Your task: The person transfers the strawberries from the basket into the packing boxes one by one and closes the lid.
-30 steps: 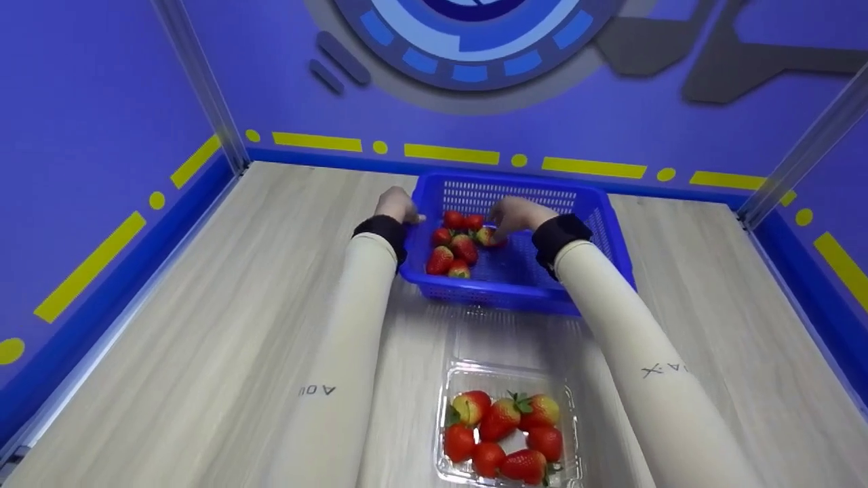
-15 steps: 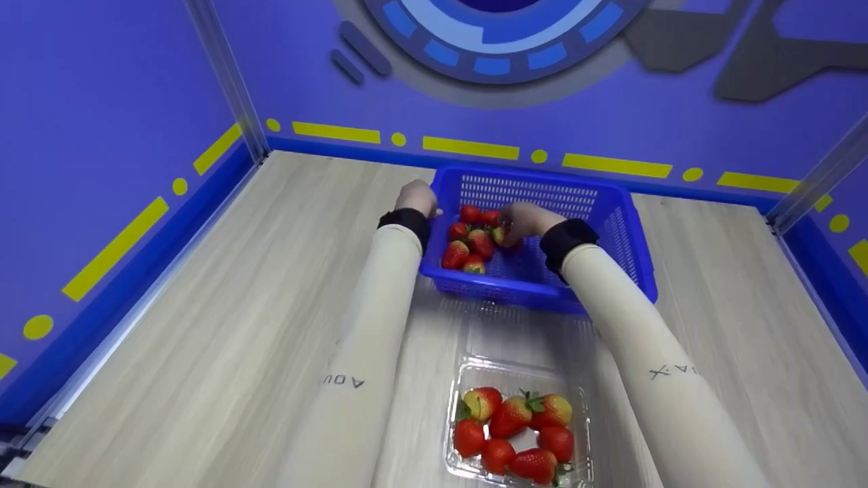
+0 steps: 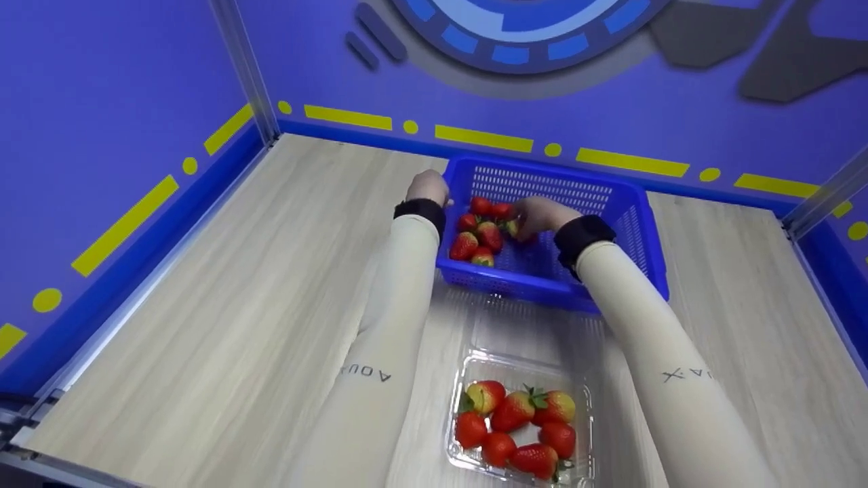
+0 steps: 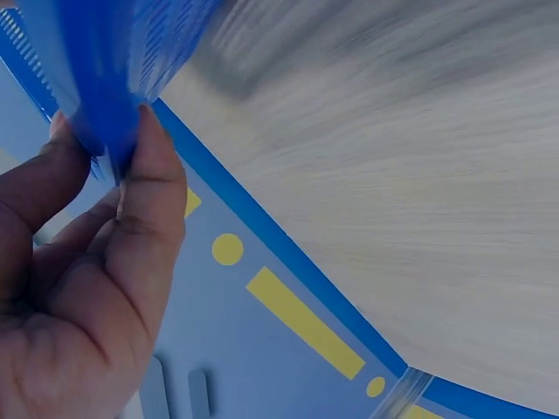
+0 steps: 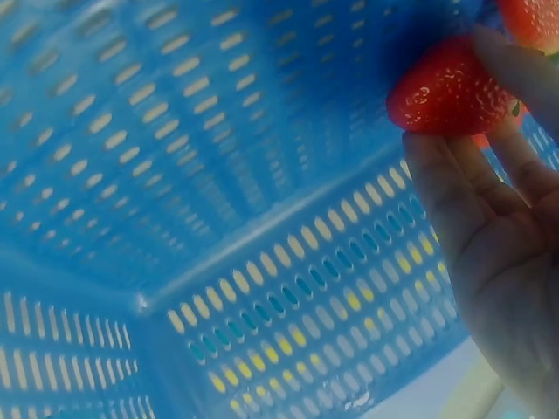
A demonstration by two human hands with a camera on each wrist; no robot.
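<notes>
A blue slotted plastic basket stands at the back of the table, with several strawberries gathered on its left side. My left hand is at the basket's left rim; in the left wrist view, thumb and fingers pinch that blue rim. Inside the basket is my right hand. The right wrist view has it gripping a red strawberry between thumb and fingers, low in the basket. More strawberries lie just beyond the thumb. In the head view the fingers partly cover the held strawberry.
Nearer on the wooden table, a clear plastic punnet holds several strawberries, with its transparent lid folded toward the basket. Blue panels with yellow marks enclose the table's back and sides.
The head view has shifted, so everything sits further right and slightly higher. My right hand has closed around a strawberry in the basket. The left hand stays at the rim.
</notes>
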